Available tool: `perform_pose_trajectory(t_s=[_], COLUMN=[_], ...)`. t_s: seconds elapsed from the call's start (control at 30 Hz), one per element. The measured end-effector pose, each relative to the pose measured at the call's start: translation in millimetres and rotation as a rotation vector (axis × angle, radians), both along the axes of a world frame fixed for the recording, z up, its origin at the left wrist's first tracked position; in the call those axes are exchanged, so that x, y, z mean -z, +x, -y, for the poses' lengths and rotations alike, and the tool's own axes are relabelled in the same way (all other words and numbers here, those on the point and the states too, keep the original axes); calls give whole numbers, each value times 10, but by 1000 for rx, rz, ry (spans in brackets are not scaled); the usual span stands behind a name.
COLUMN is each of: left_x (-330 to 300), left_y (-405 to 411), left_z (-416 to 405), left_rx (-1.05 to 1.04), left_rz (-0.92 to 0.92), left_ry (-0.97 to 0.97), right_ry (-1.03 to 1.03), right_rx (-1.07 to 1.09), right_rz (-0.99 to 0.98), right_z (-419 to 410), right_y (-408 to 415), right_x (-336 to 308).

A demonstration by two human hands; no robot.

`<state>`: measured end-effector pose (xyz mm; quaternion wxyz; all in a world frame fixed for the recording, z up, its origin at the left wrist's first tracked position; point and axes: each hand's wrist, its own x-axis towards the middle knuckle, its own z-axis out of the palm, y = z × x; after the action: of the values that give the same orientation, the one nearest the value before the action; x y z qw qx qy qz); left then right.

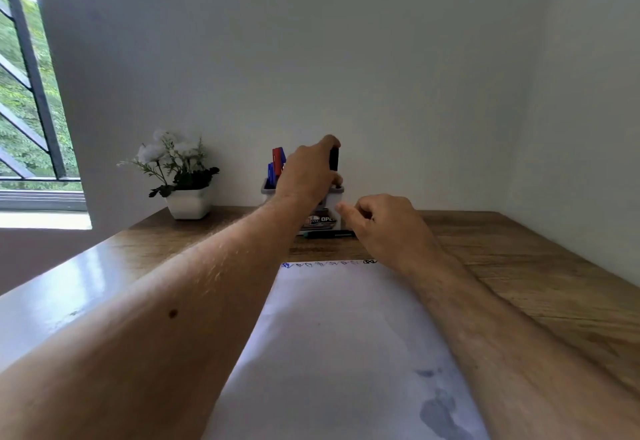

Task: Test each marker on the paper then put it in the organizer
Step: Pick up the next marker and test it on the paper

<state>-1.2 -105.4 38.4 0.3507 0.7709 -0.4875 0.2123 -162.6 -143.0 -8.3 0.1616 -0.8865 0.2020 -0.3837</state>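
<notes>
Wood surface: brown grain desk (pixel 519 266), set into a corner of pale walls; all places below are given relative to the organizer.
Organizer: small grey-white box (pixel 334 202) standing upright at the back of the desk against the wall; a printed label on its front face, partly hidden by the left forearm.
Organizer contents: red marker (pixel 277 159) and blue markers (pixel 270 173) stand upright in its left part, tops above the rim.
Left hand: raised directly over the organizer (pixel 306 173), fingers and thumb clamped on a black marker.
Black marker: held upright (pixel 334 159) above the organizer's right part; its lower end is hidden behind the hand, so whether it has entered the box cannot be told.
Right hand: low, just in front and to the right of the organizer (pixel 384 223), fingers loosely curled, forefinger reaching toward the box front; nothing seen in its grasp.
Loose marker: dark with a green end (pixel 327 233), lying flat on the desk just in front of the organizer, running left to right, its right end hidden by the right hand.
Paper: white sheet (pixel 346 335) nearer the viewer than the organizer, lying between the two forearms; a row of small scribbles, blue at left and black at right, along its far edge (pixel 329 263); grey smudges near its closest corner.
Plant: white flowers in a white pot (pixel 188 202), on the desk well to the left of the organizer.
Window: barred (pixel 27 93), farther left, greenery outside.
</notes>
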Motion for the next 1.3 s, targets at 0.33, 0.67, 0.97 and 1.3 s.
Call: perform_pose_trajectory(t_s=[0.33,0.67,0.97,1.3], left_x=[8,433,500,463], left_y=[-91,-92,-65,-46], left_z=[-188,-566,-482,-573], left_rx=[-92,-88,-84,-35], left_rz=[5,145,214,190], left_ry=[-6,441,583,618], right_ry=[4,-25,-7,6], right_rx=[20,70,70,79], right_rz=[-20,0,13,13], right_z=[-21,-40,-28,-5], right_y=[-23,-78,-97,-81], right_x=[-12,-78,-56,-37])
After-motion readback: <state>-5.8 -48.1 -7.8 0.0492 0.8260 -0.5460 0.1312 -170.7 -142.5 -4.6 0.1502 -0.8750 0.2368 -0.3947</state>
